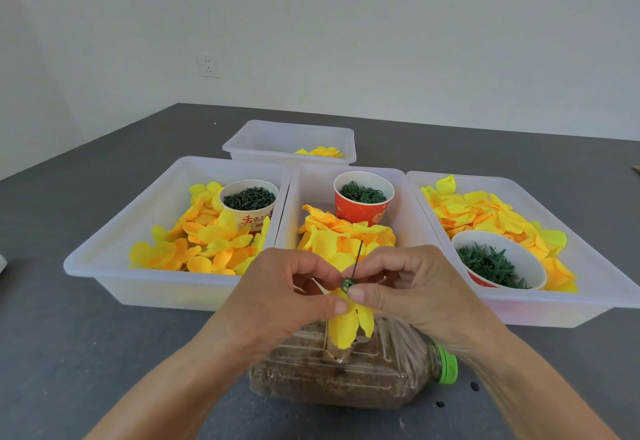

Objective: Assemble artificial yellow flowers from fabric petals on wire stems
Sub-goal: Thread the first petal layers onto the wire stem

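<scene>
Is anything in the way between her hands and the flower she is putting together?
Nothing visible: the left hand and right hand already pinch the flower and the green ring on its wire.

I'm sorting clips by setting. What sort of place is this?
Probably a plain room used as a craft workbench: a dark table by a bare wall, white trays of yellow petals, cups of green parts.

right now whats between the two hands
In the head view, the left hand and right hand pinch a small green ring threaded on a thin wire stem, yellow petals hanging below.
</scene>
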